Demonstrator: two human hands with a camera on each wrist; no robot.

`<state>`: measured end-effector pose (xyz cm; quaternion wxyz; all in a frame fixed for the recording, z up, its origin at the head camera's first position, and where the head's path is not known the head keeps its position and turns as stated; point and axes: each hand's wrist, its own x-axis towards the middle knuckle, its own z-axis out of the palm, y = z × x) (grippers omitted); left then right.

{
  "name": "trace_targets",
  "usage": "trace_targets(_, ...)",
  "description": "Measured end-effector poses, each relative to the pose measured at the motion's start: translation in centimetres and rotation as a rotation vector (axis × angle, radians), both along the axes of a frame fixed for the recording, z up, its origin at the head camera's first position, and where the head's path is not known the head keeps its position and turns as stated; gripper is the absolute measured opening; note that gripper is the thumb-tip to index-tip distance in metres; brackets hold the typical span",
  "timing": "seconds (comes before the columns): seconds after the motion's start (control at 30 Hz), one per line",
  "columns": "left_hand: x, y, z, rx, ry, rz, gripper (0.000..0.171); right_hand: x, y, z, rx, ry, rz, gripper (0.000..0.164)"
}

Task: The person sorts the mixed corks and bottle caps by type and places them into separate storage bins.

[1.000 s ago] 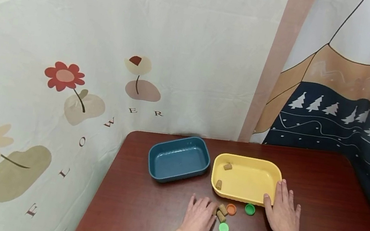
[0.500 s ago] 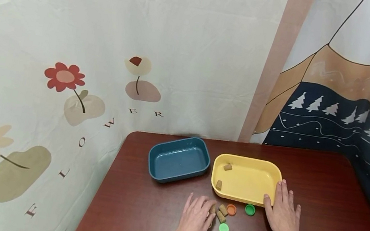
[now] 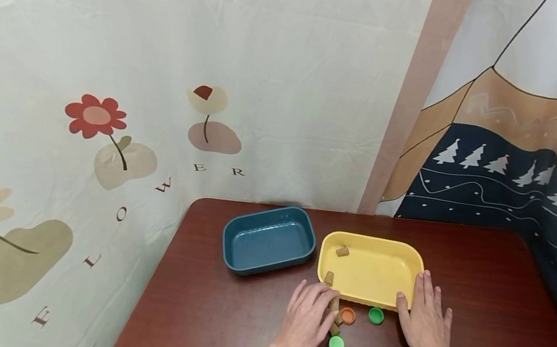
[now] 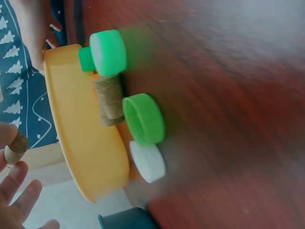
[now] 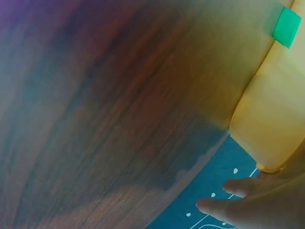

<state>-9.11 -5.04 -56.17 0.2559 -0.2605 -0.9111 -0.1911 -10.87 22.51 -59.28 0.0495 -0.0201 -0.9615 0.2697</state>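
My left hand (image 3: 304, 325) pinches a cork (image 4: 17, 147) between thumb and index finger, just before the near left corner of the yellow tray (image 3: 374, 275). Two corks lie inside that tray, one at the back (image 3: 343, 250) and one by its left wall (image 3: 330, 278). My right hand (image 3: 426, 327) rests on the tray's right near corner with fingers straight. Below the left fingers another cork (image 3: 335, 329) is partly covered. Around it lie an orange cap (image 3: 348, 316), a dark green cap (image 3: 376, 315) and a light green cap (image 3: 336, 345).
A blue tray (image 3: 269, 245) stands left of the yellow one on the brown table (image 3: 209, 321). In the left wrist view, another green cap (image 4: 144, 119) and a white cap (image 4: 147, 161) lie near the cork; the left hand hides them from the head camera. Printed cloth hangs behind.
My left hand has picked up a cork from the table and moved forward and right to the yellow tray's near edge. The right hand stays in place on the tray.
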Motion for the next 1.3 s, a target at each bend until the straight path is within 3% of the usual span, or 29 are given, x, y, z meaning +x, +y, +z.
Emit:
trace_targets(0.37, -2.1, 2.1, 1.2, 0.018, 0.034, -0.03, 0.036, 0.0, 0.0, -0.1, 0.003, -0.004, -0.007, 0.077)
trace_targets(0.67, -4.4, 3.3, 1.6, -0.107, 0.034, -0.004, 0.038, -0.1, 0.1, -0.3, 0.003, 0.01, -0.008, 0.077)
trace_targets(1.07, -7.0, 4.4, 1.7, -0.291, -0.082, 0.031, 0.034, -0.1, 0.0, -0.2, 0.011, 0.014, -0.012, 0.077)
trace_targets(1.3, -8.0, 5.1, 1.4, -0.32, -0.147, 0.045, 0.028, -0.1, 0.0, -0.1, 0.016, 0.005, -0.011, 0.077)
